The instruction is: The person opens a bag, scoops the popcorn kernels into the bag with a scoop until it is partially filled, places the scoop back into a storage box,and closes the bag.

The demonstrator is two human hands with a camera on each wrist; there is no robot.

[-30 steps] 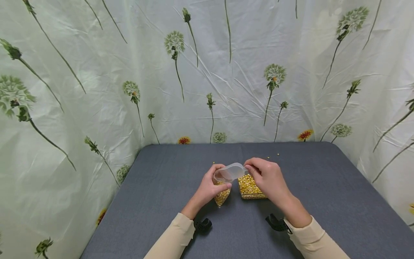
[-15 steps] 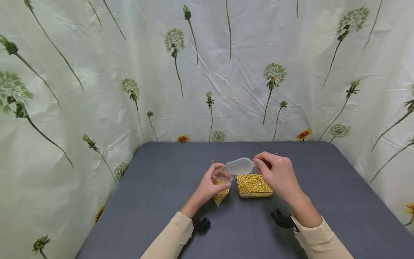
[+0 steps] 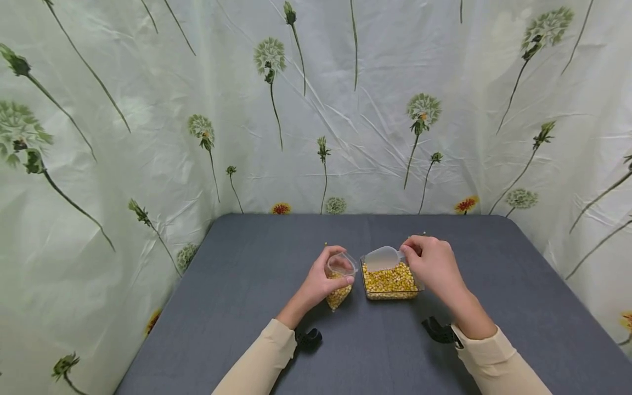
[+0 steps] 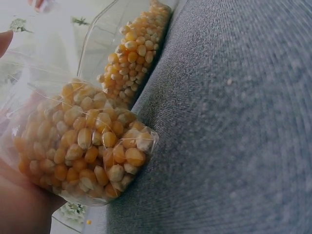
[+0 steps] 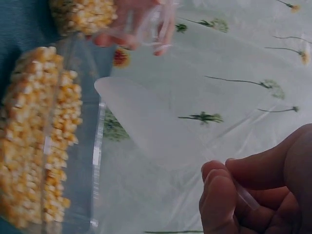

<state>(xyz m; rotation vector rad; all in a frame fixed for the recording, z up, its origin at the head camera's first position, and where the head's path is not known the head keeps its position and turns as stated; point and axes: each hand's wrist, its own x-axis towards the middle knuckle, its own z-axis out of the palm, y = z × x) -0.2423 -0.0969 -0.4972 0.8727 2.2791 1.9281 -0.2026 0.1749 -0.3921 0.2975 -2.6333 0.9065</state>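
Note:
My left hand [image 3: 316,284] grips a clear plastic bag [image 4: 87,141] round its open mouth, thumb in front and fingers behind. Corn kernels fill the lower part of the bag, which bulges close to the tabletop in the left wrist view. Between thumb and fingers, my right hand [image 3: 436,269] pinches the handle of a translucent white scoop [image 5: 151,124]. The scoop's bowl is over the back of a clear rectangular container [image 3: 391,296], partly covering the corn kernels [image 3: 390,278] inside. No kernels show on the scoop.
A dark grey cloth covers the table [image 3: 237,307]. A few loose kernels lie beyond the container, near the right hand. A flower-printed curtain [image 3: 365,126] hangs behind the table and at both sides. Black wrist mounts [image 3: 310,340] stick out by both cuffs.
The scoop has moved right, from the bag's mouth, and then down to the container with my right hand. My left hand keeps hold of the bag in nearly the same place.

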